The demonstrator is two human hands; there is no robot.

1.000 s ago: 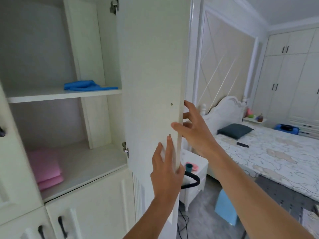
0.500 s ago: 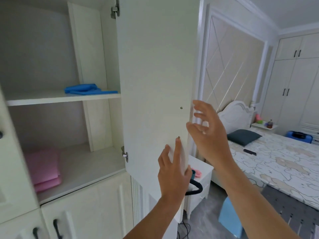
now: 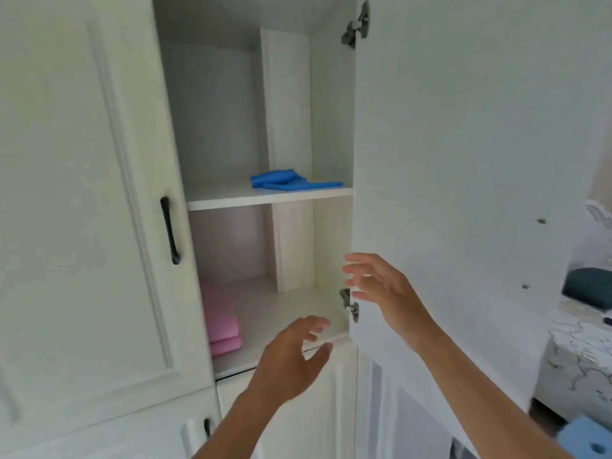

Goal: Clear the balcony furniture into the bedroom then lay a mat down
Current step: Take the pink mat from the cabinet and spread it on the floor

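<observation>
cupboard door point(image 3: 463, 160) open, you're off it now | left hand point(image 3: 291, 356), right hand point(image 3: 381, 289) loose, empty | pink mat point(image 3: 222, 323) probably next

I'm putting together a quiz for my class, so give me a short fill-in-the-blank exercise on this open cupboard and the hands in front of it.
In the open cupboard, the blue cloth lies on the ____ of the two shelves.
The folded stack on the lower shelf is ____ in colour.
The left hand and the right hand both hold ____.
Missing words: upper; pink; nothing.
</observation>
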